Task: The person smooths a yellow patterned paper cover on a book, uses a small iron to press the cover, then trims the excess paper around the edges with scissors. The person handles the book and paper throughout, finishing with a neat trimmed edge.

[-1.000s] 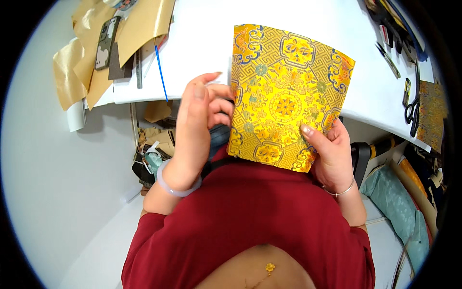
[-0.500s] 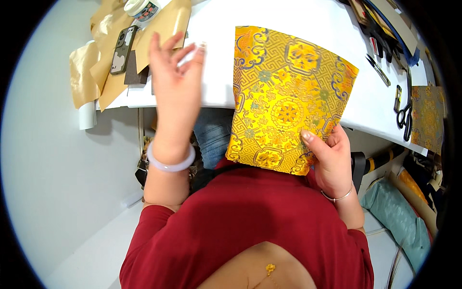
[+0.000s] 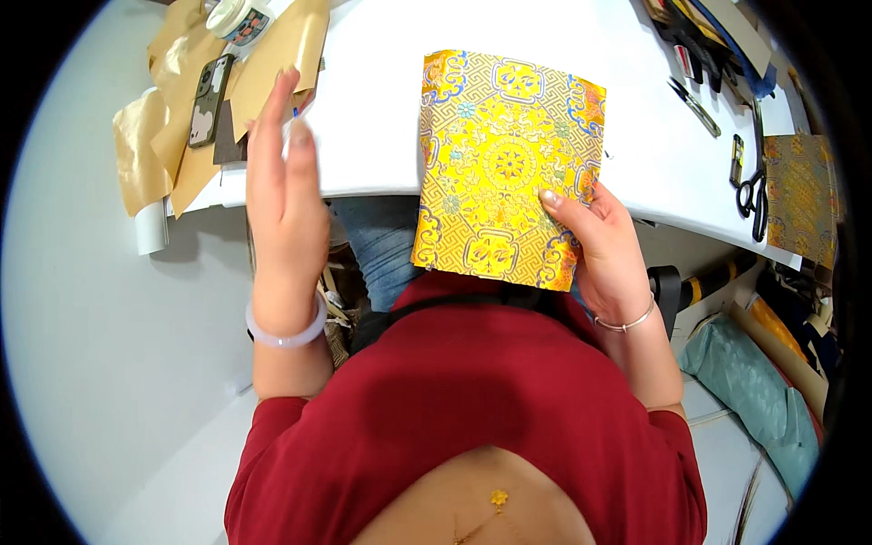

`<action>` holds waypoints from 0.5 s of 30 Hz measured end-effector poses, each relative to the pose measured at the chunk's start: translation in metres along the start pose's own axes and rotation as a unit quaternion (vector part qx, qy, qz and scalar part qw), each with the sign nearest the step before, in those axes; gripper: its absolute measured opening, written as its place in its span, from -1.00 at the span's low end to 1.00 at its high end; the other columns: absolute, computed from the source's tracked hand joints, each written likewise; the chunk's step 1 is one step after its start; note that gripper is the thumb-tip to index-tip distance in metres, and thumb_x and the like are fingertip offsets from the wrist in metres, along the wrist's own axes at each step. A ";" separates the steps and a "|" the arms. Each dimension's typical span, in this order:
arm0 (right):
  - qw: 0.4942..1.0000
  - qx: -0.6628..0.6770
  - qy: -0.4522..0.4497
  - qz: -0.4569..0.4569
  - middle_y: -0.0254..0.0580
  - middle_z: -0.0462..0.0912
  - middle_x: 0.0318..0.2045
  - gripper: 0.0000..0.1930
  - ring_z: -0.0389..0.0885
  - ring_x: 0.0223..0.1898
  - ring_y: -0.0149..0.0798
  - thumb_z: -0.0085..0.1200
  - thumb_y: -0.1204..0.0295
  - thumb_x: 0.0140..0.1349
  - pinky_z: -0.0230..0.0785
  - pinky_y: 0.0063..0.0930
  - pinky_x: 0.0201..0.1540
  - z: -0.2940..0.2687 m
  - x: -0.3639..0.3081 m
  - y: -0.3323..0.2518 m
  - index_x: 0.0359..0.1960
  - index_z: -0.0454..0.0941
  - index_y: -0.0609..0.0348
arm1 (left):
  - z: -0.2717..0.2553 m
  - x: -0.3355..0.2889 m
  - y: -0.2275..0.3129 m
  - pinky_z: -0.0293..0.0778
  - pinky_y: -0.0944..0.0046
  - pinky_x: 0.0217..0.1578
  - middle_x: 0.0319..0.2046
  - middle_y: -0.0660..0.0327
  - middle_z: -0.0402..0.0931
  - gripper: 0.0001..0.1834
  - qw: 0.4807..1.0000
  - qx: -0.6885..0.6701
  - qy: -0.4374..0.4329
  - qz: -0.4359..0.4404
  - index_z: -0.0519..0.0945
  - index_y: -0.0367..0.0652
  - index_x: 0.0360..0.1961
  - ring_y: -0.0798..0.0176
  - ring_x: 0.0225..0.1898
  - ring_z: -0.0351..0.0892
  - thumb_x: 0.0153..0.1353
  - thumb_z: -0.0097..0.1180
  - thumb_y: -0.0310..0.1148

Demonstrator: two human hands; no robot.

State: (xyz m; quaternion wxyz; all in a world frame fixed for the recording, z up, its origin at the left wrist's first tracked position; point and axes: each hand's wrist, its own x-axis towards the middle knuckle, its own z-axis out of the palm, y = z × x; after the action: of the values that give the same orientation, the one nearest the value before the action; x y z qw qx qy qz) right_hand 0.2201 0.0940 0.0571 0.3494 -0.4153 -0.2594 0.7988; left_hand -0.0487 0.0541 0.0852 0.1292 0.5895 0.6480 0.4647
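A panel of yellow brocade point(image 3: 509, 163) with gold, blue and orange patterns is in my right hand point(image 3: 607, 245). My thumb lies on its front near the right edge, and the other fingers are mostly hidden behind it. The panel is raised above my lap, in front of the table's near edge. My left hand point(image 3: 286, 191) is up in the air to the left, apart from the brocade, with its fingers stretched out. A tiny blue spot shows beside its fingertips; what that is, I cannot make out.
On the white table point(image 3: 372, 109), brown paper point(image 3: 282, 54), a phone point(image 3: 211, 100) and a white jar point(image 3: 241, 20) lie at the left. At the right are black scissors point(image 3: 752, 195), a small cutter point(image 3: 737, 162), tweezers-like tool point(image 3: 695, 107) and darker brocade point(image 3: 799, 191).
My left hand has moved left, and its fingers have straightened from a loose spread. The brocade in my right hand has shifted left and slightly up, and now looks flatter.
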 end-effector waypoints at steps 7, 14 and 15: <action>0.999 -0.025 -0.048 0.002 -0.08 0.66 -0.02 -0.63 0.67 -0.06 -0.32 0.12 0.54 0.33 0.53 -0.41 0.04 0.008 0.012 -0.015 0.14 0.43 0.42 | 0.011 -0.058 0.015 0.57 0.32 0.04 0.14 0.01 0.49 -0.46 0.753 -0.506 -0.137 -0.399 0.23 -0.43 0.34 0.28 0.05 0.61 0.46 0.00 -0.35; 0.996 -0.064 -0.051 0.046 -0.13 0.66 -0.01 -0.62 0.66 -0.05 -0.37 0.10 0.44 0.38 0.53 -0.45 0.03 0.005 0.017 -0.002 0.15 0.44 0.40 | 0.017 -0.067 0.000 0.69 0.25 -0.11 -0.05 0.10 0.62 -0.62 0.723 -0.499 -0.149 -0.455 0.40 -0.37 0.16 0.30 -0.08 0.67 0.36 0.10 -0.48; 0.996 -0.051 -0.054 0.051 -0.14 0.66 -0.01 -0.61 0.66 -0.05 -0.37 0.10 0.43 0.39 0.53 -0.46 0.03 0.006 0.012 -0.001 0.16 0.44 0.39 | 0.018 -0.071 -0.002 0.70 0.26 -0.15 -0.06 0.10 0.63 -0.61 0.734 -0.487 -0.136 -0.453 0.40 -0.37 0.15 0.30 -0.10 0.69 0.36 0.11 -0.46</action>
State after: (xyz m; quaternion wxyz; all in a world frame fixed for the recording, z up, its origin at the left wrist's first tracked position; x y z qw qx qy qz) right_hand 0.2107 0.1028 0.0548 0.2724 -0.4017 -0.2967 0.8224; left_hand -0.0181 0.0000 0.0470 0.6808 0.1398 0.4987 0.5180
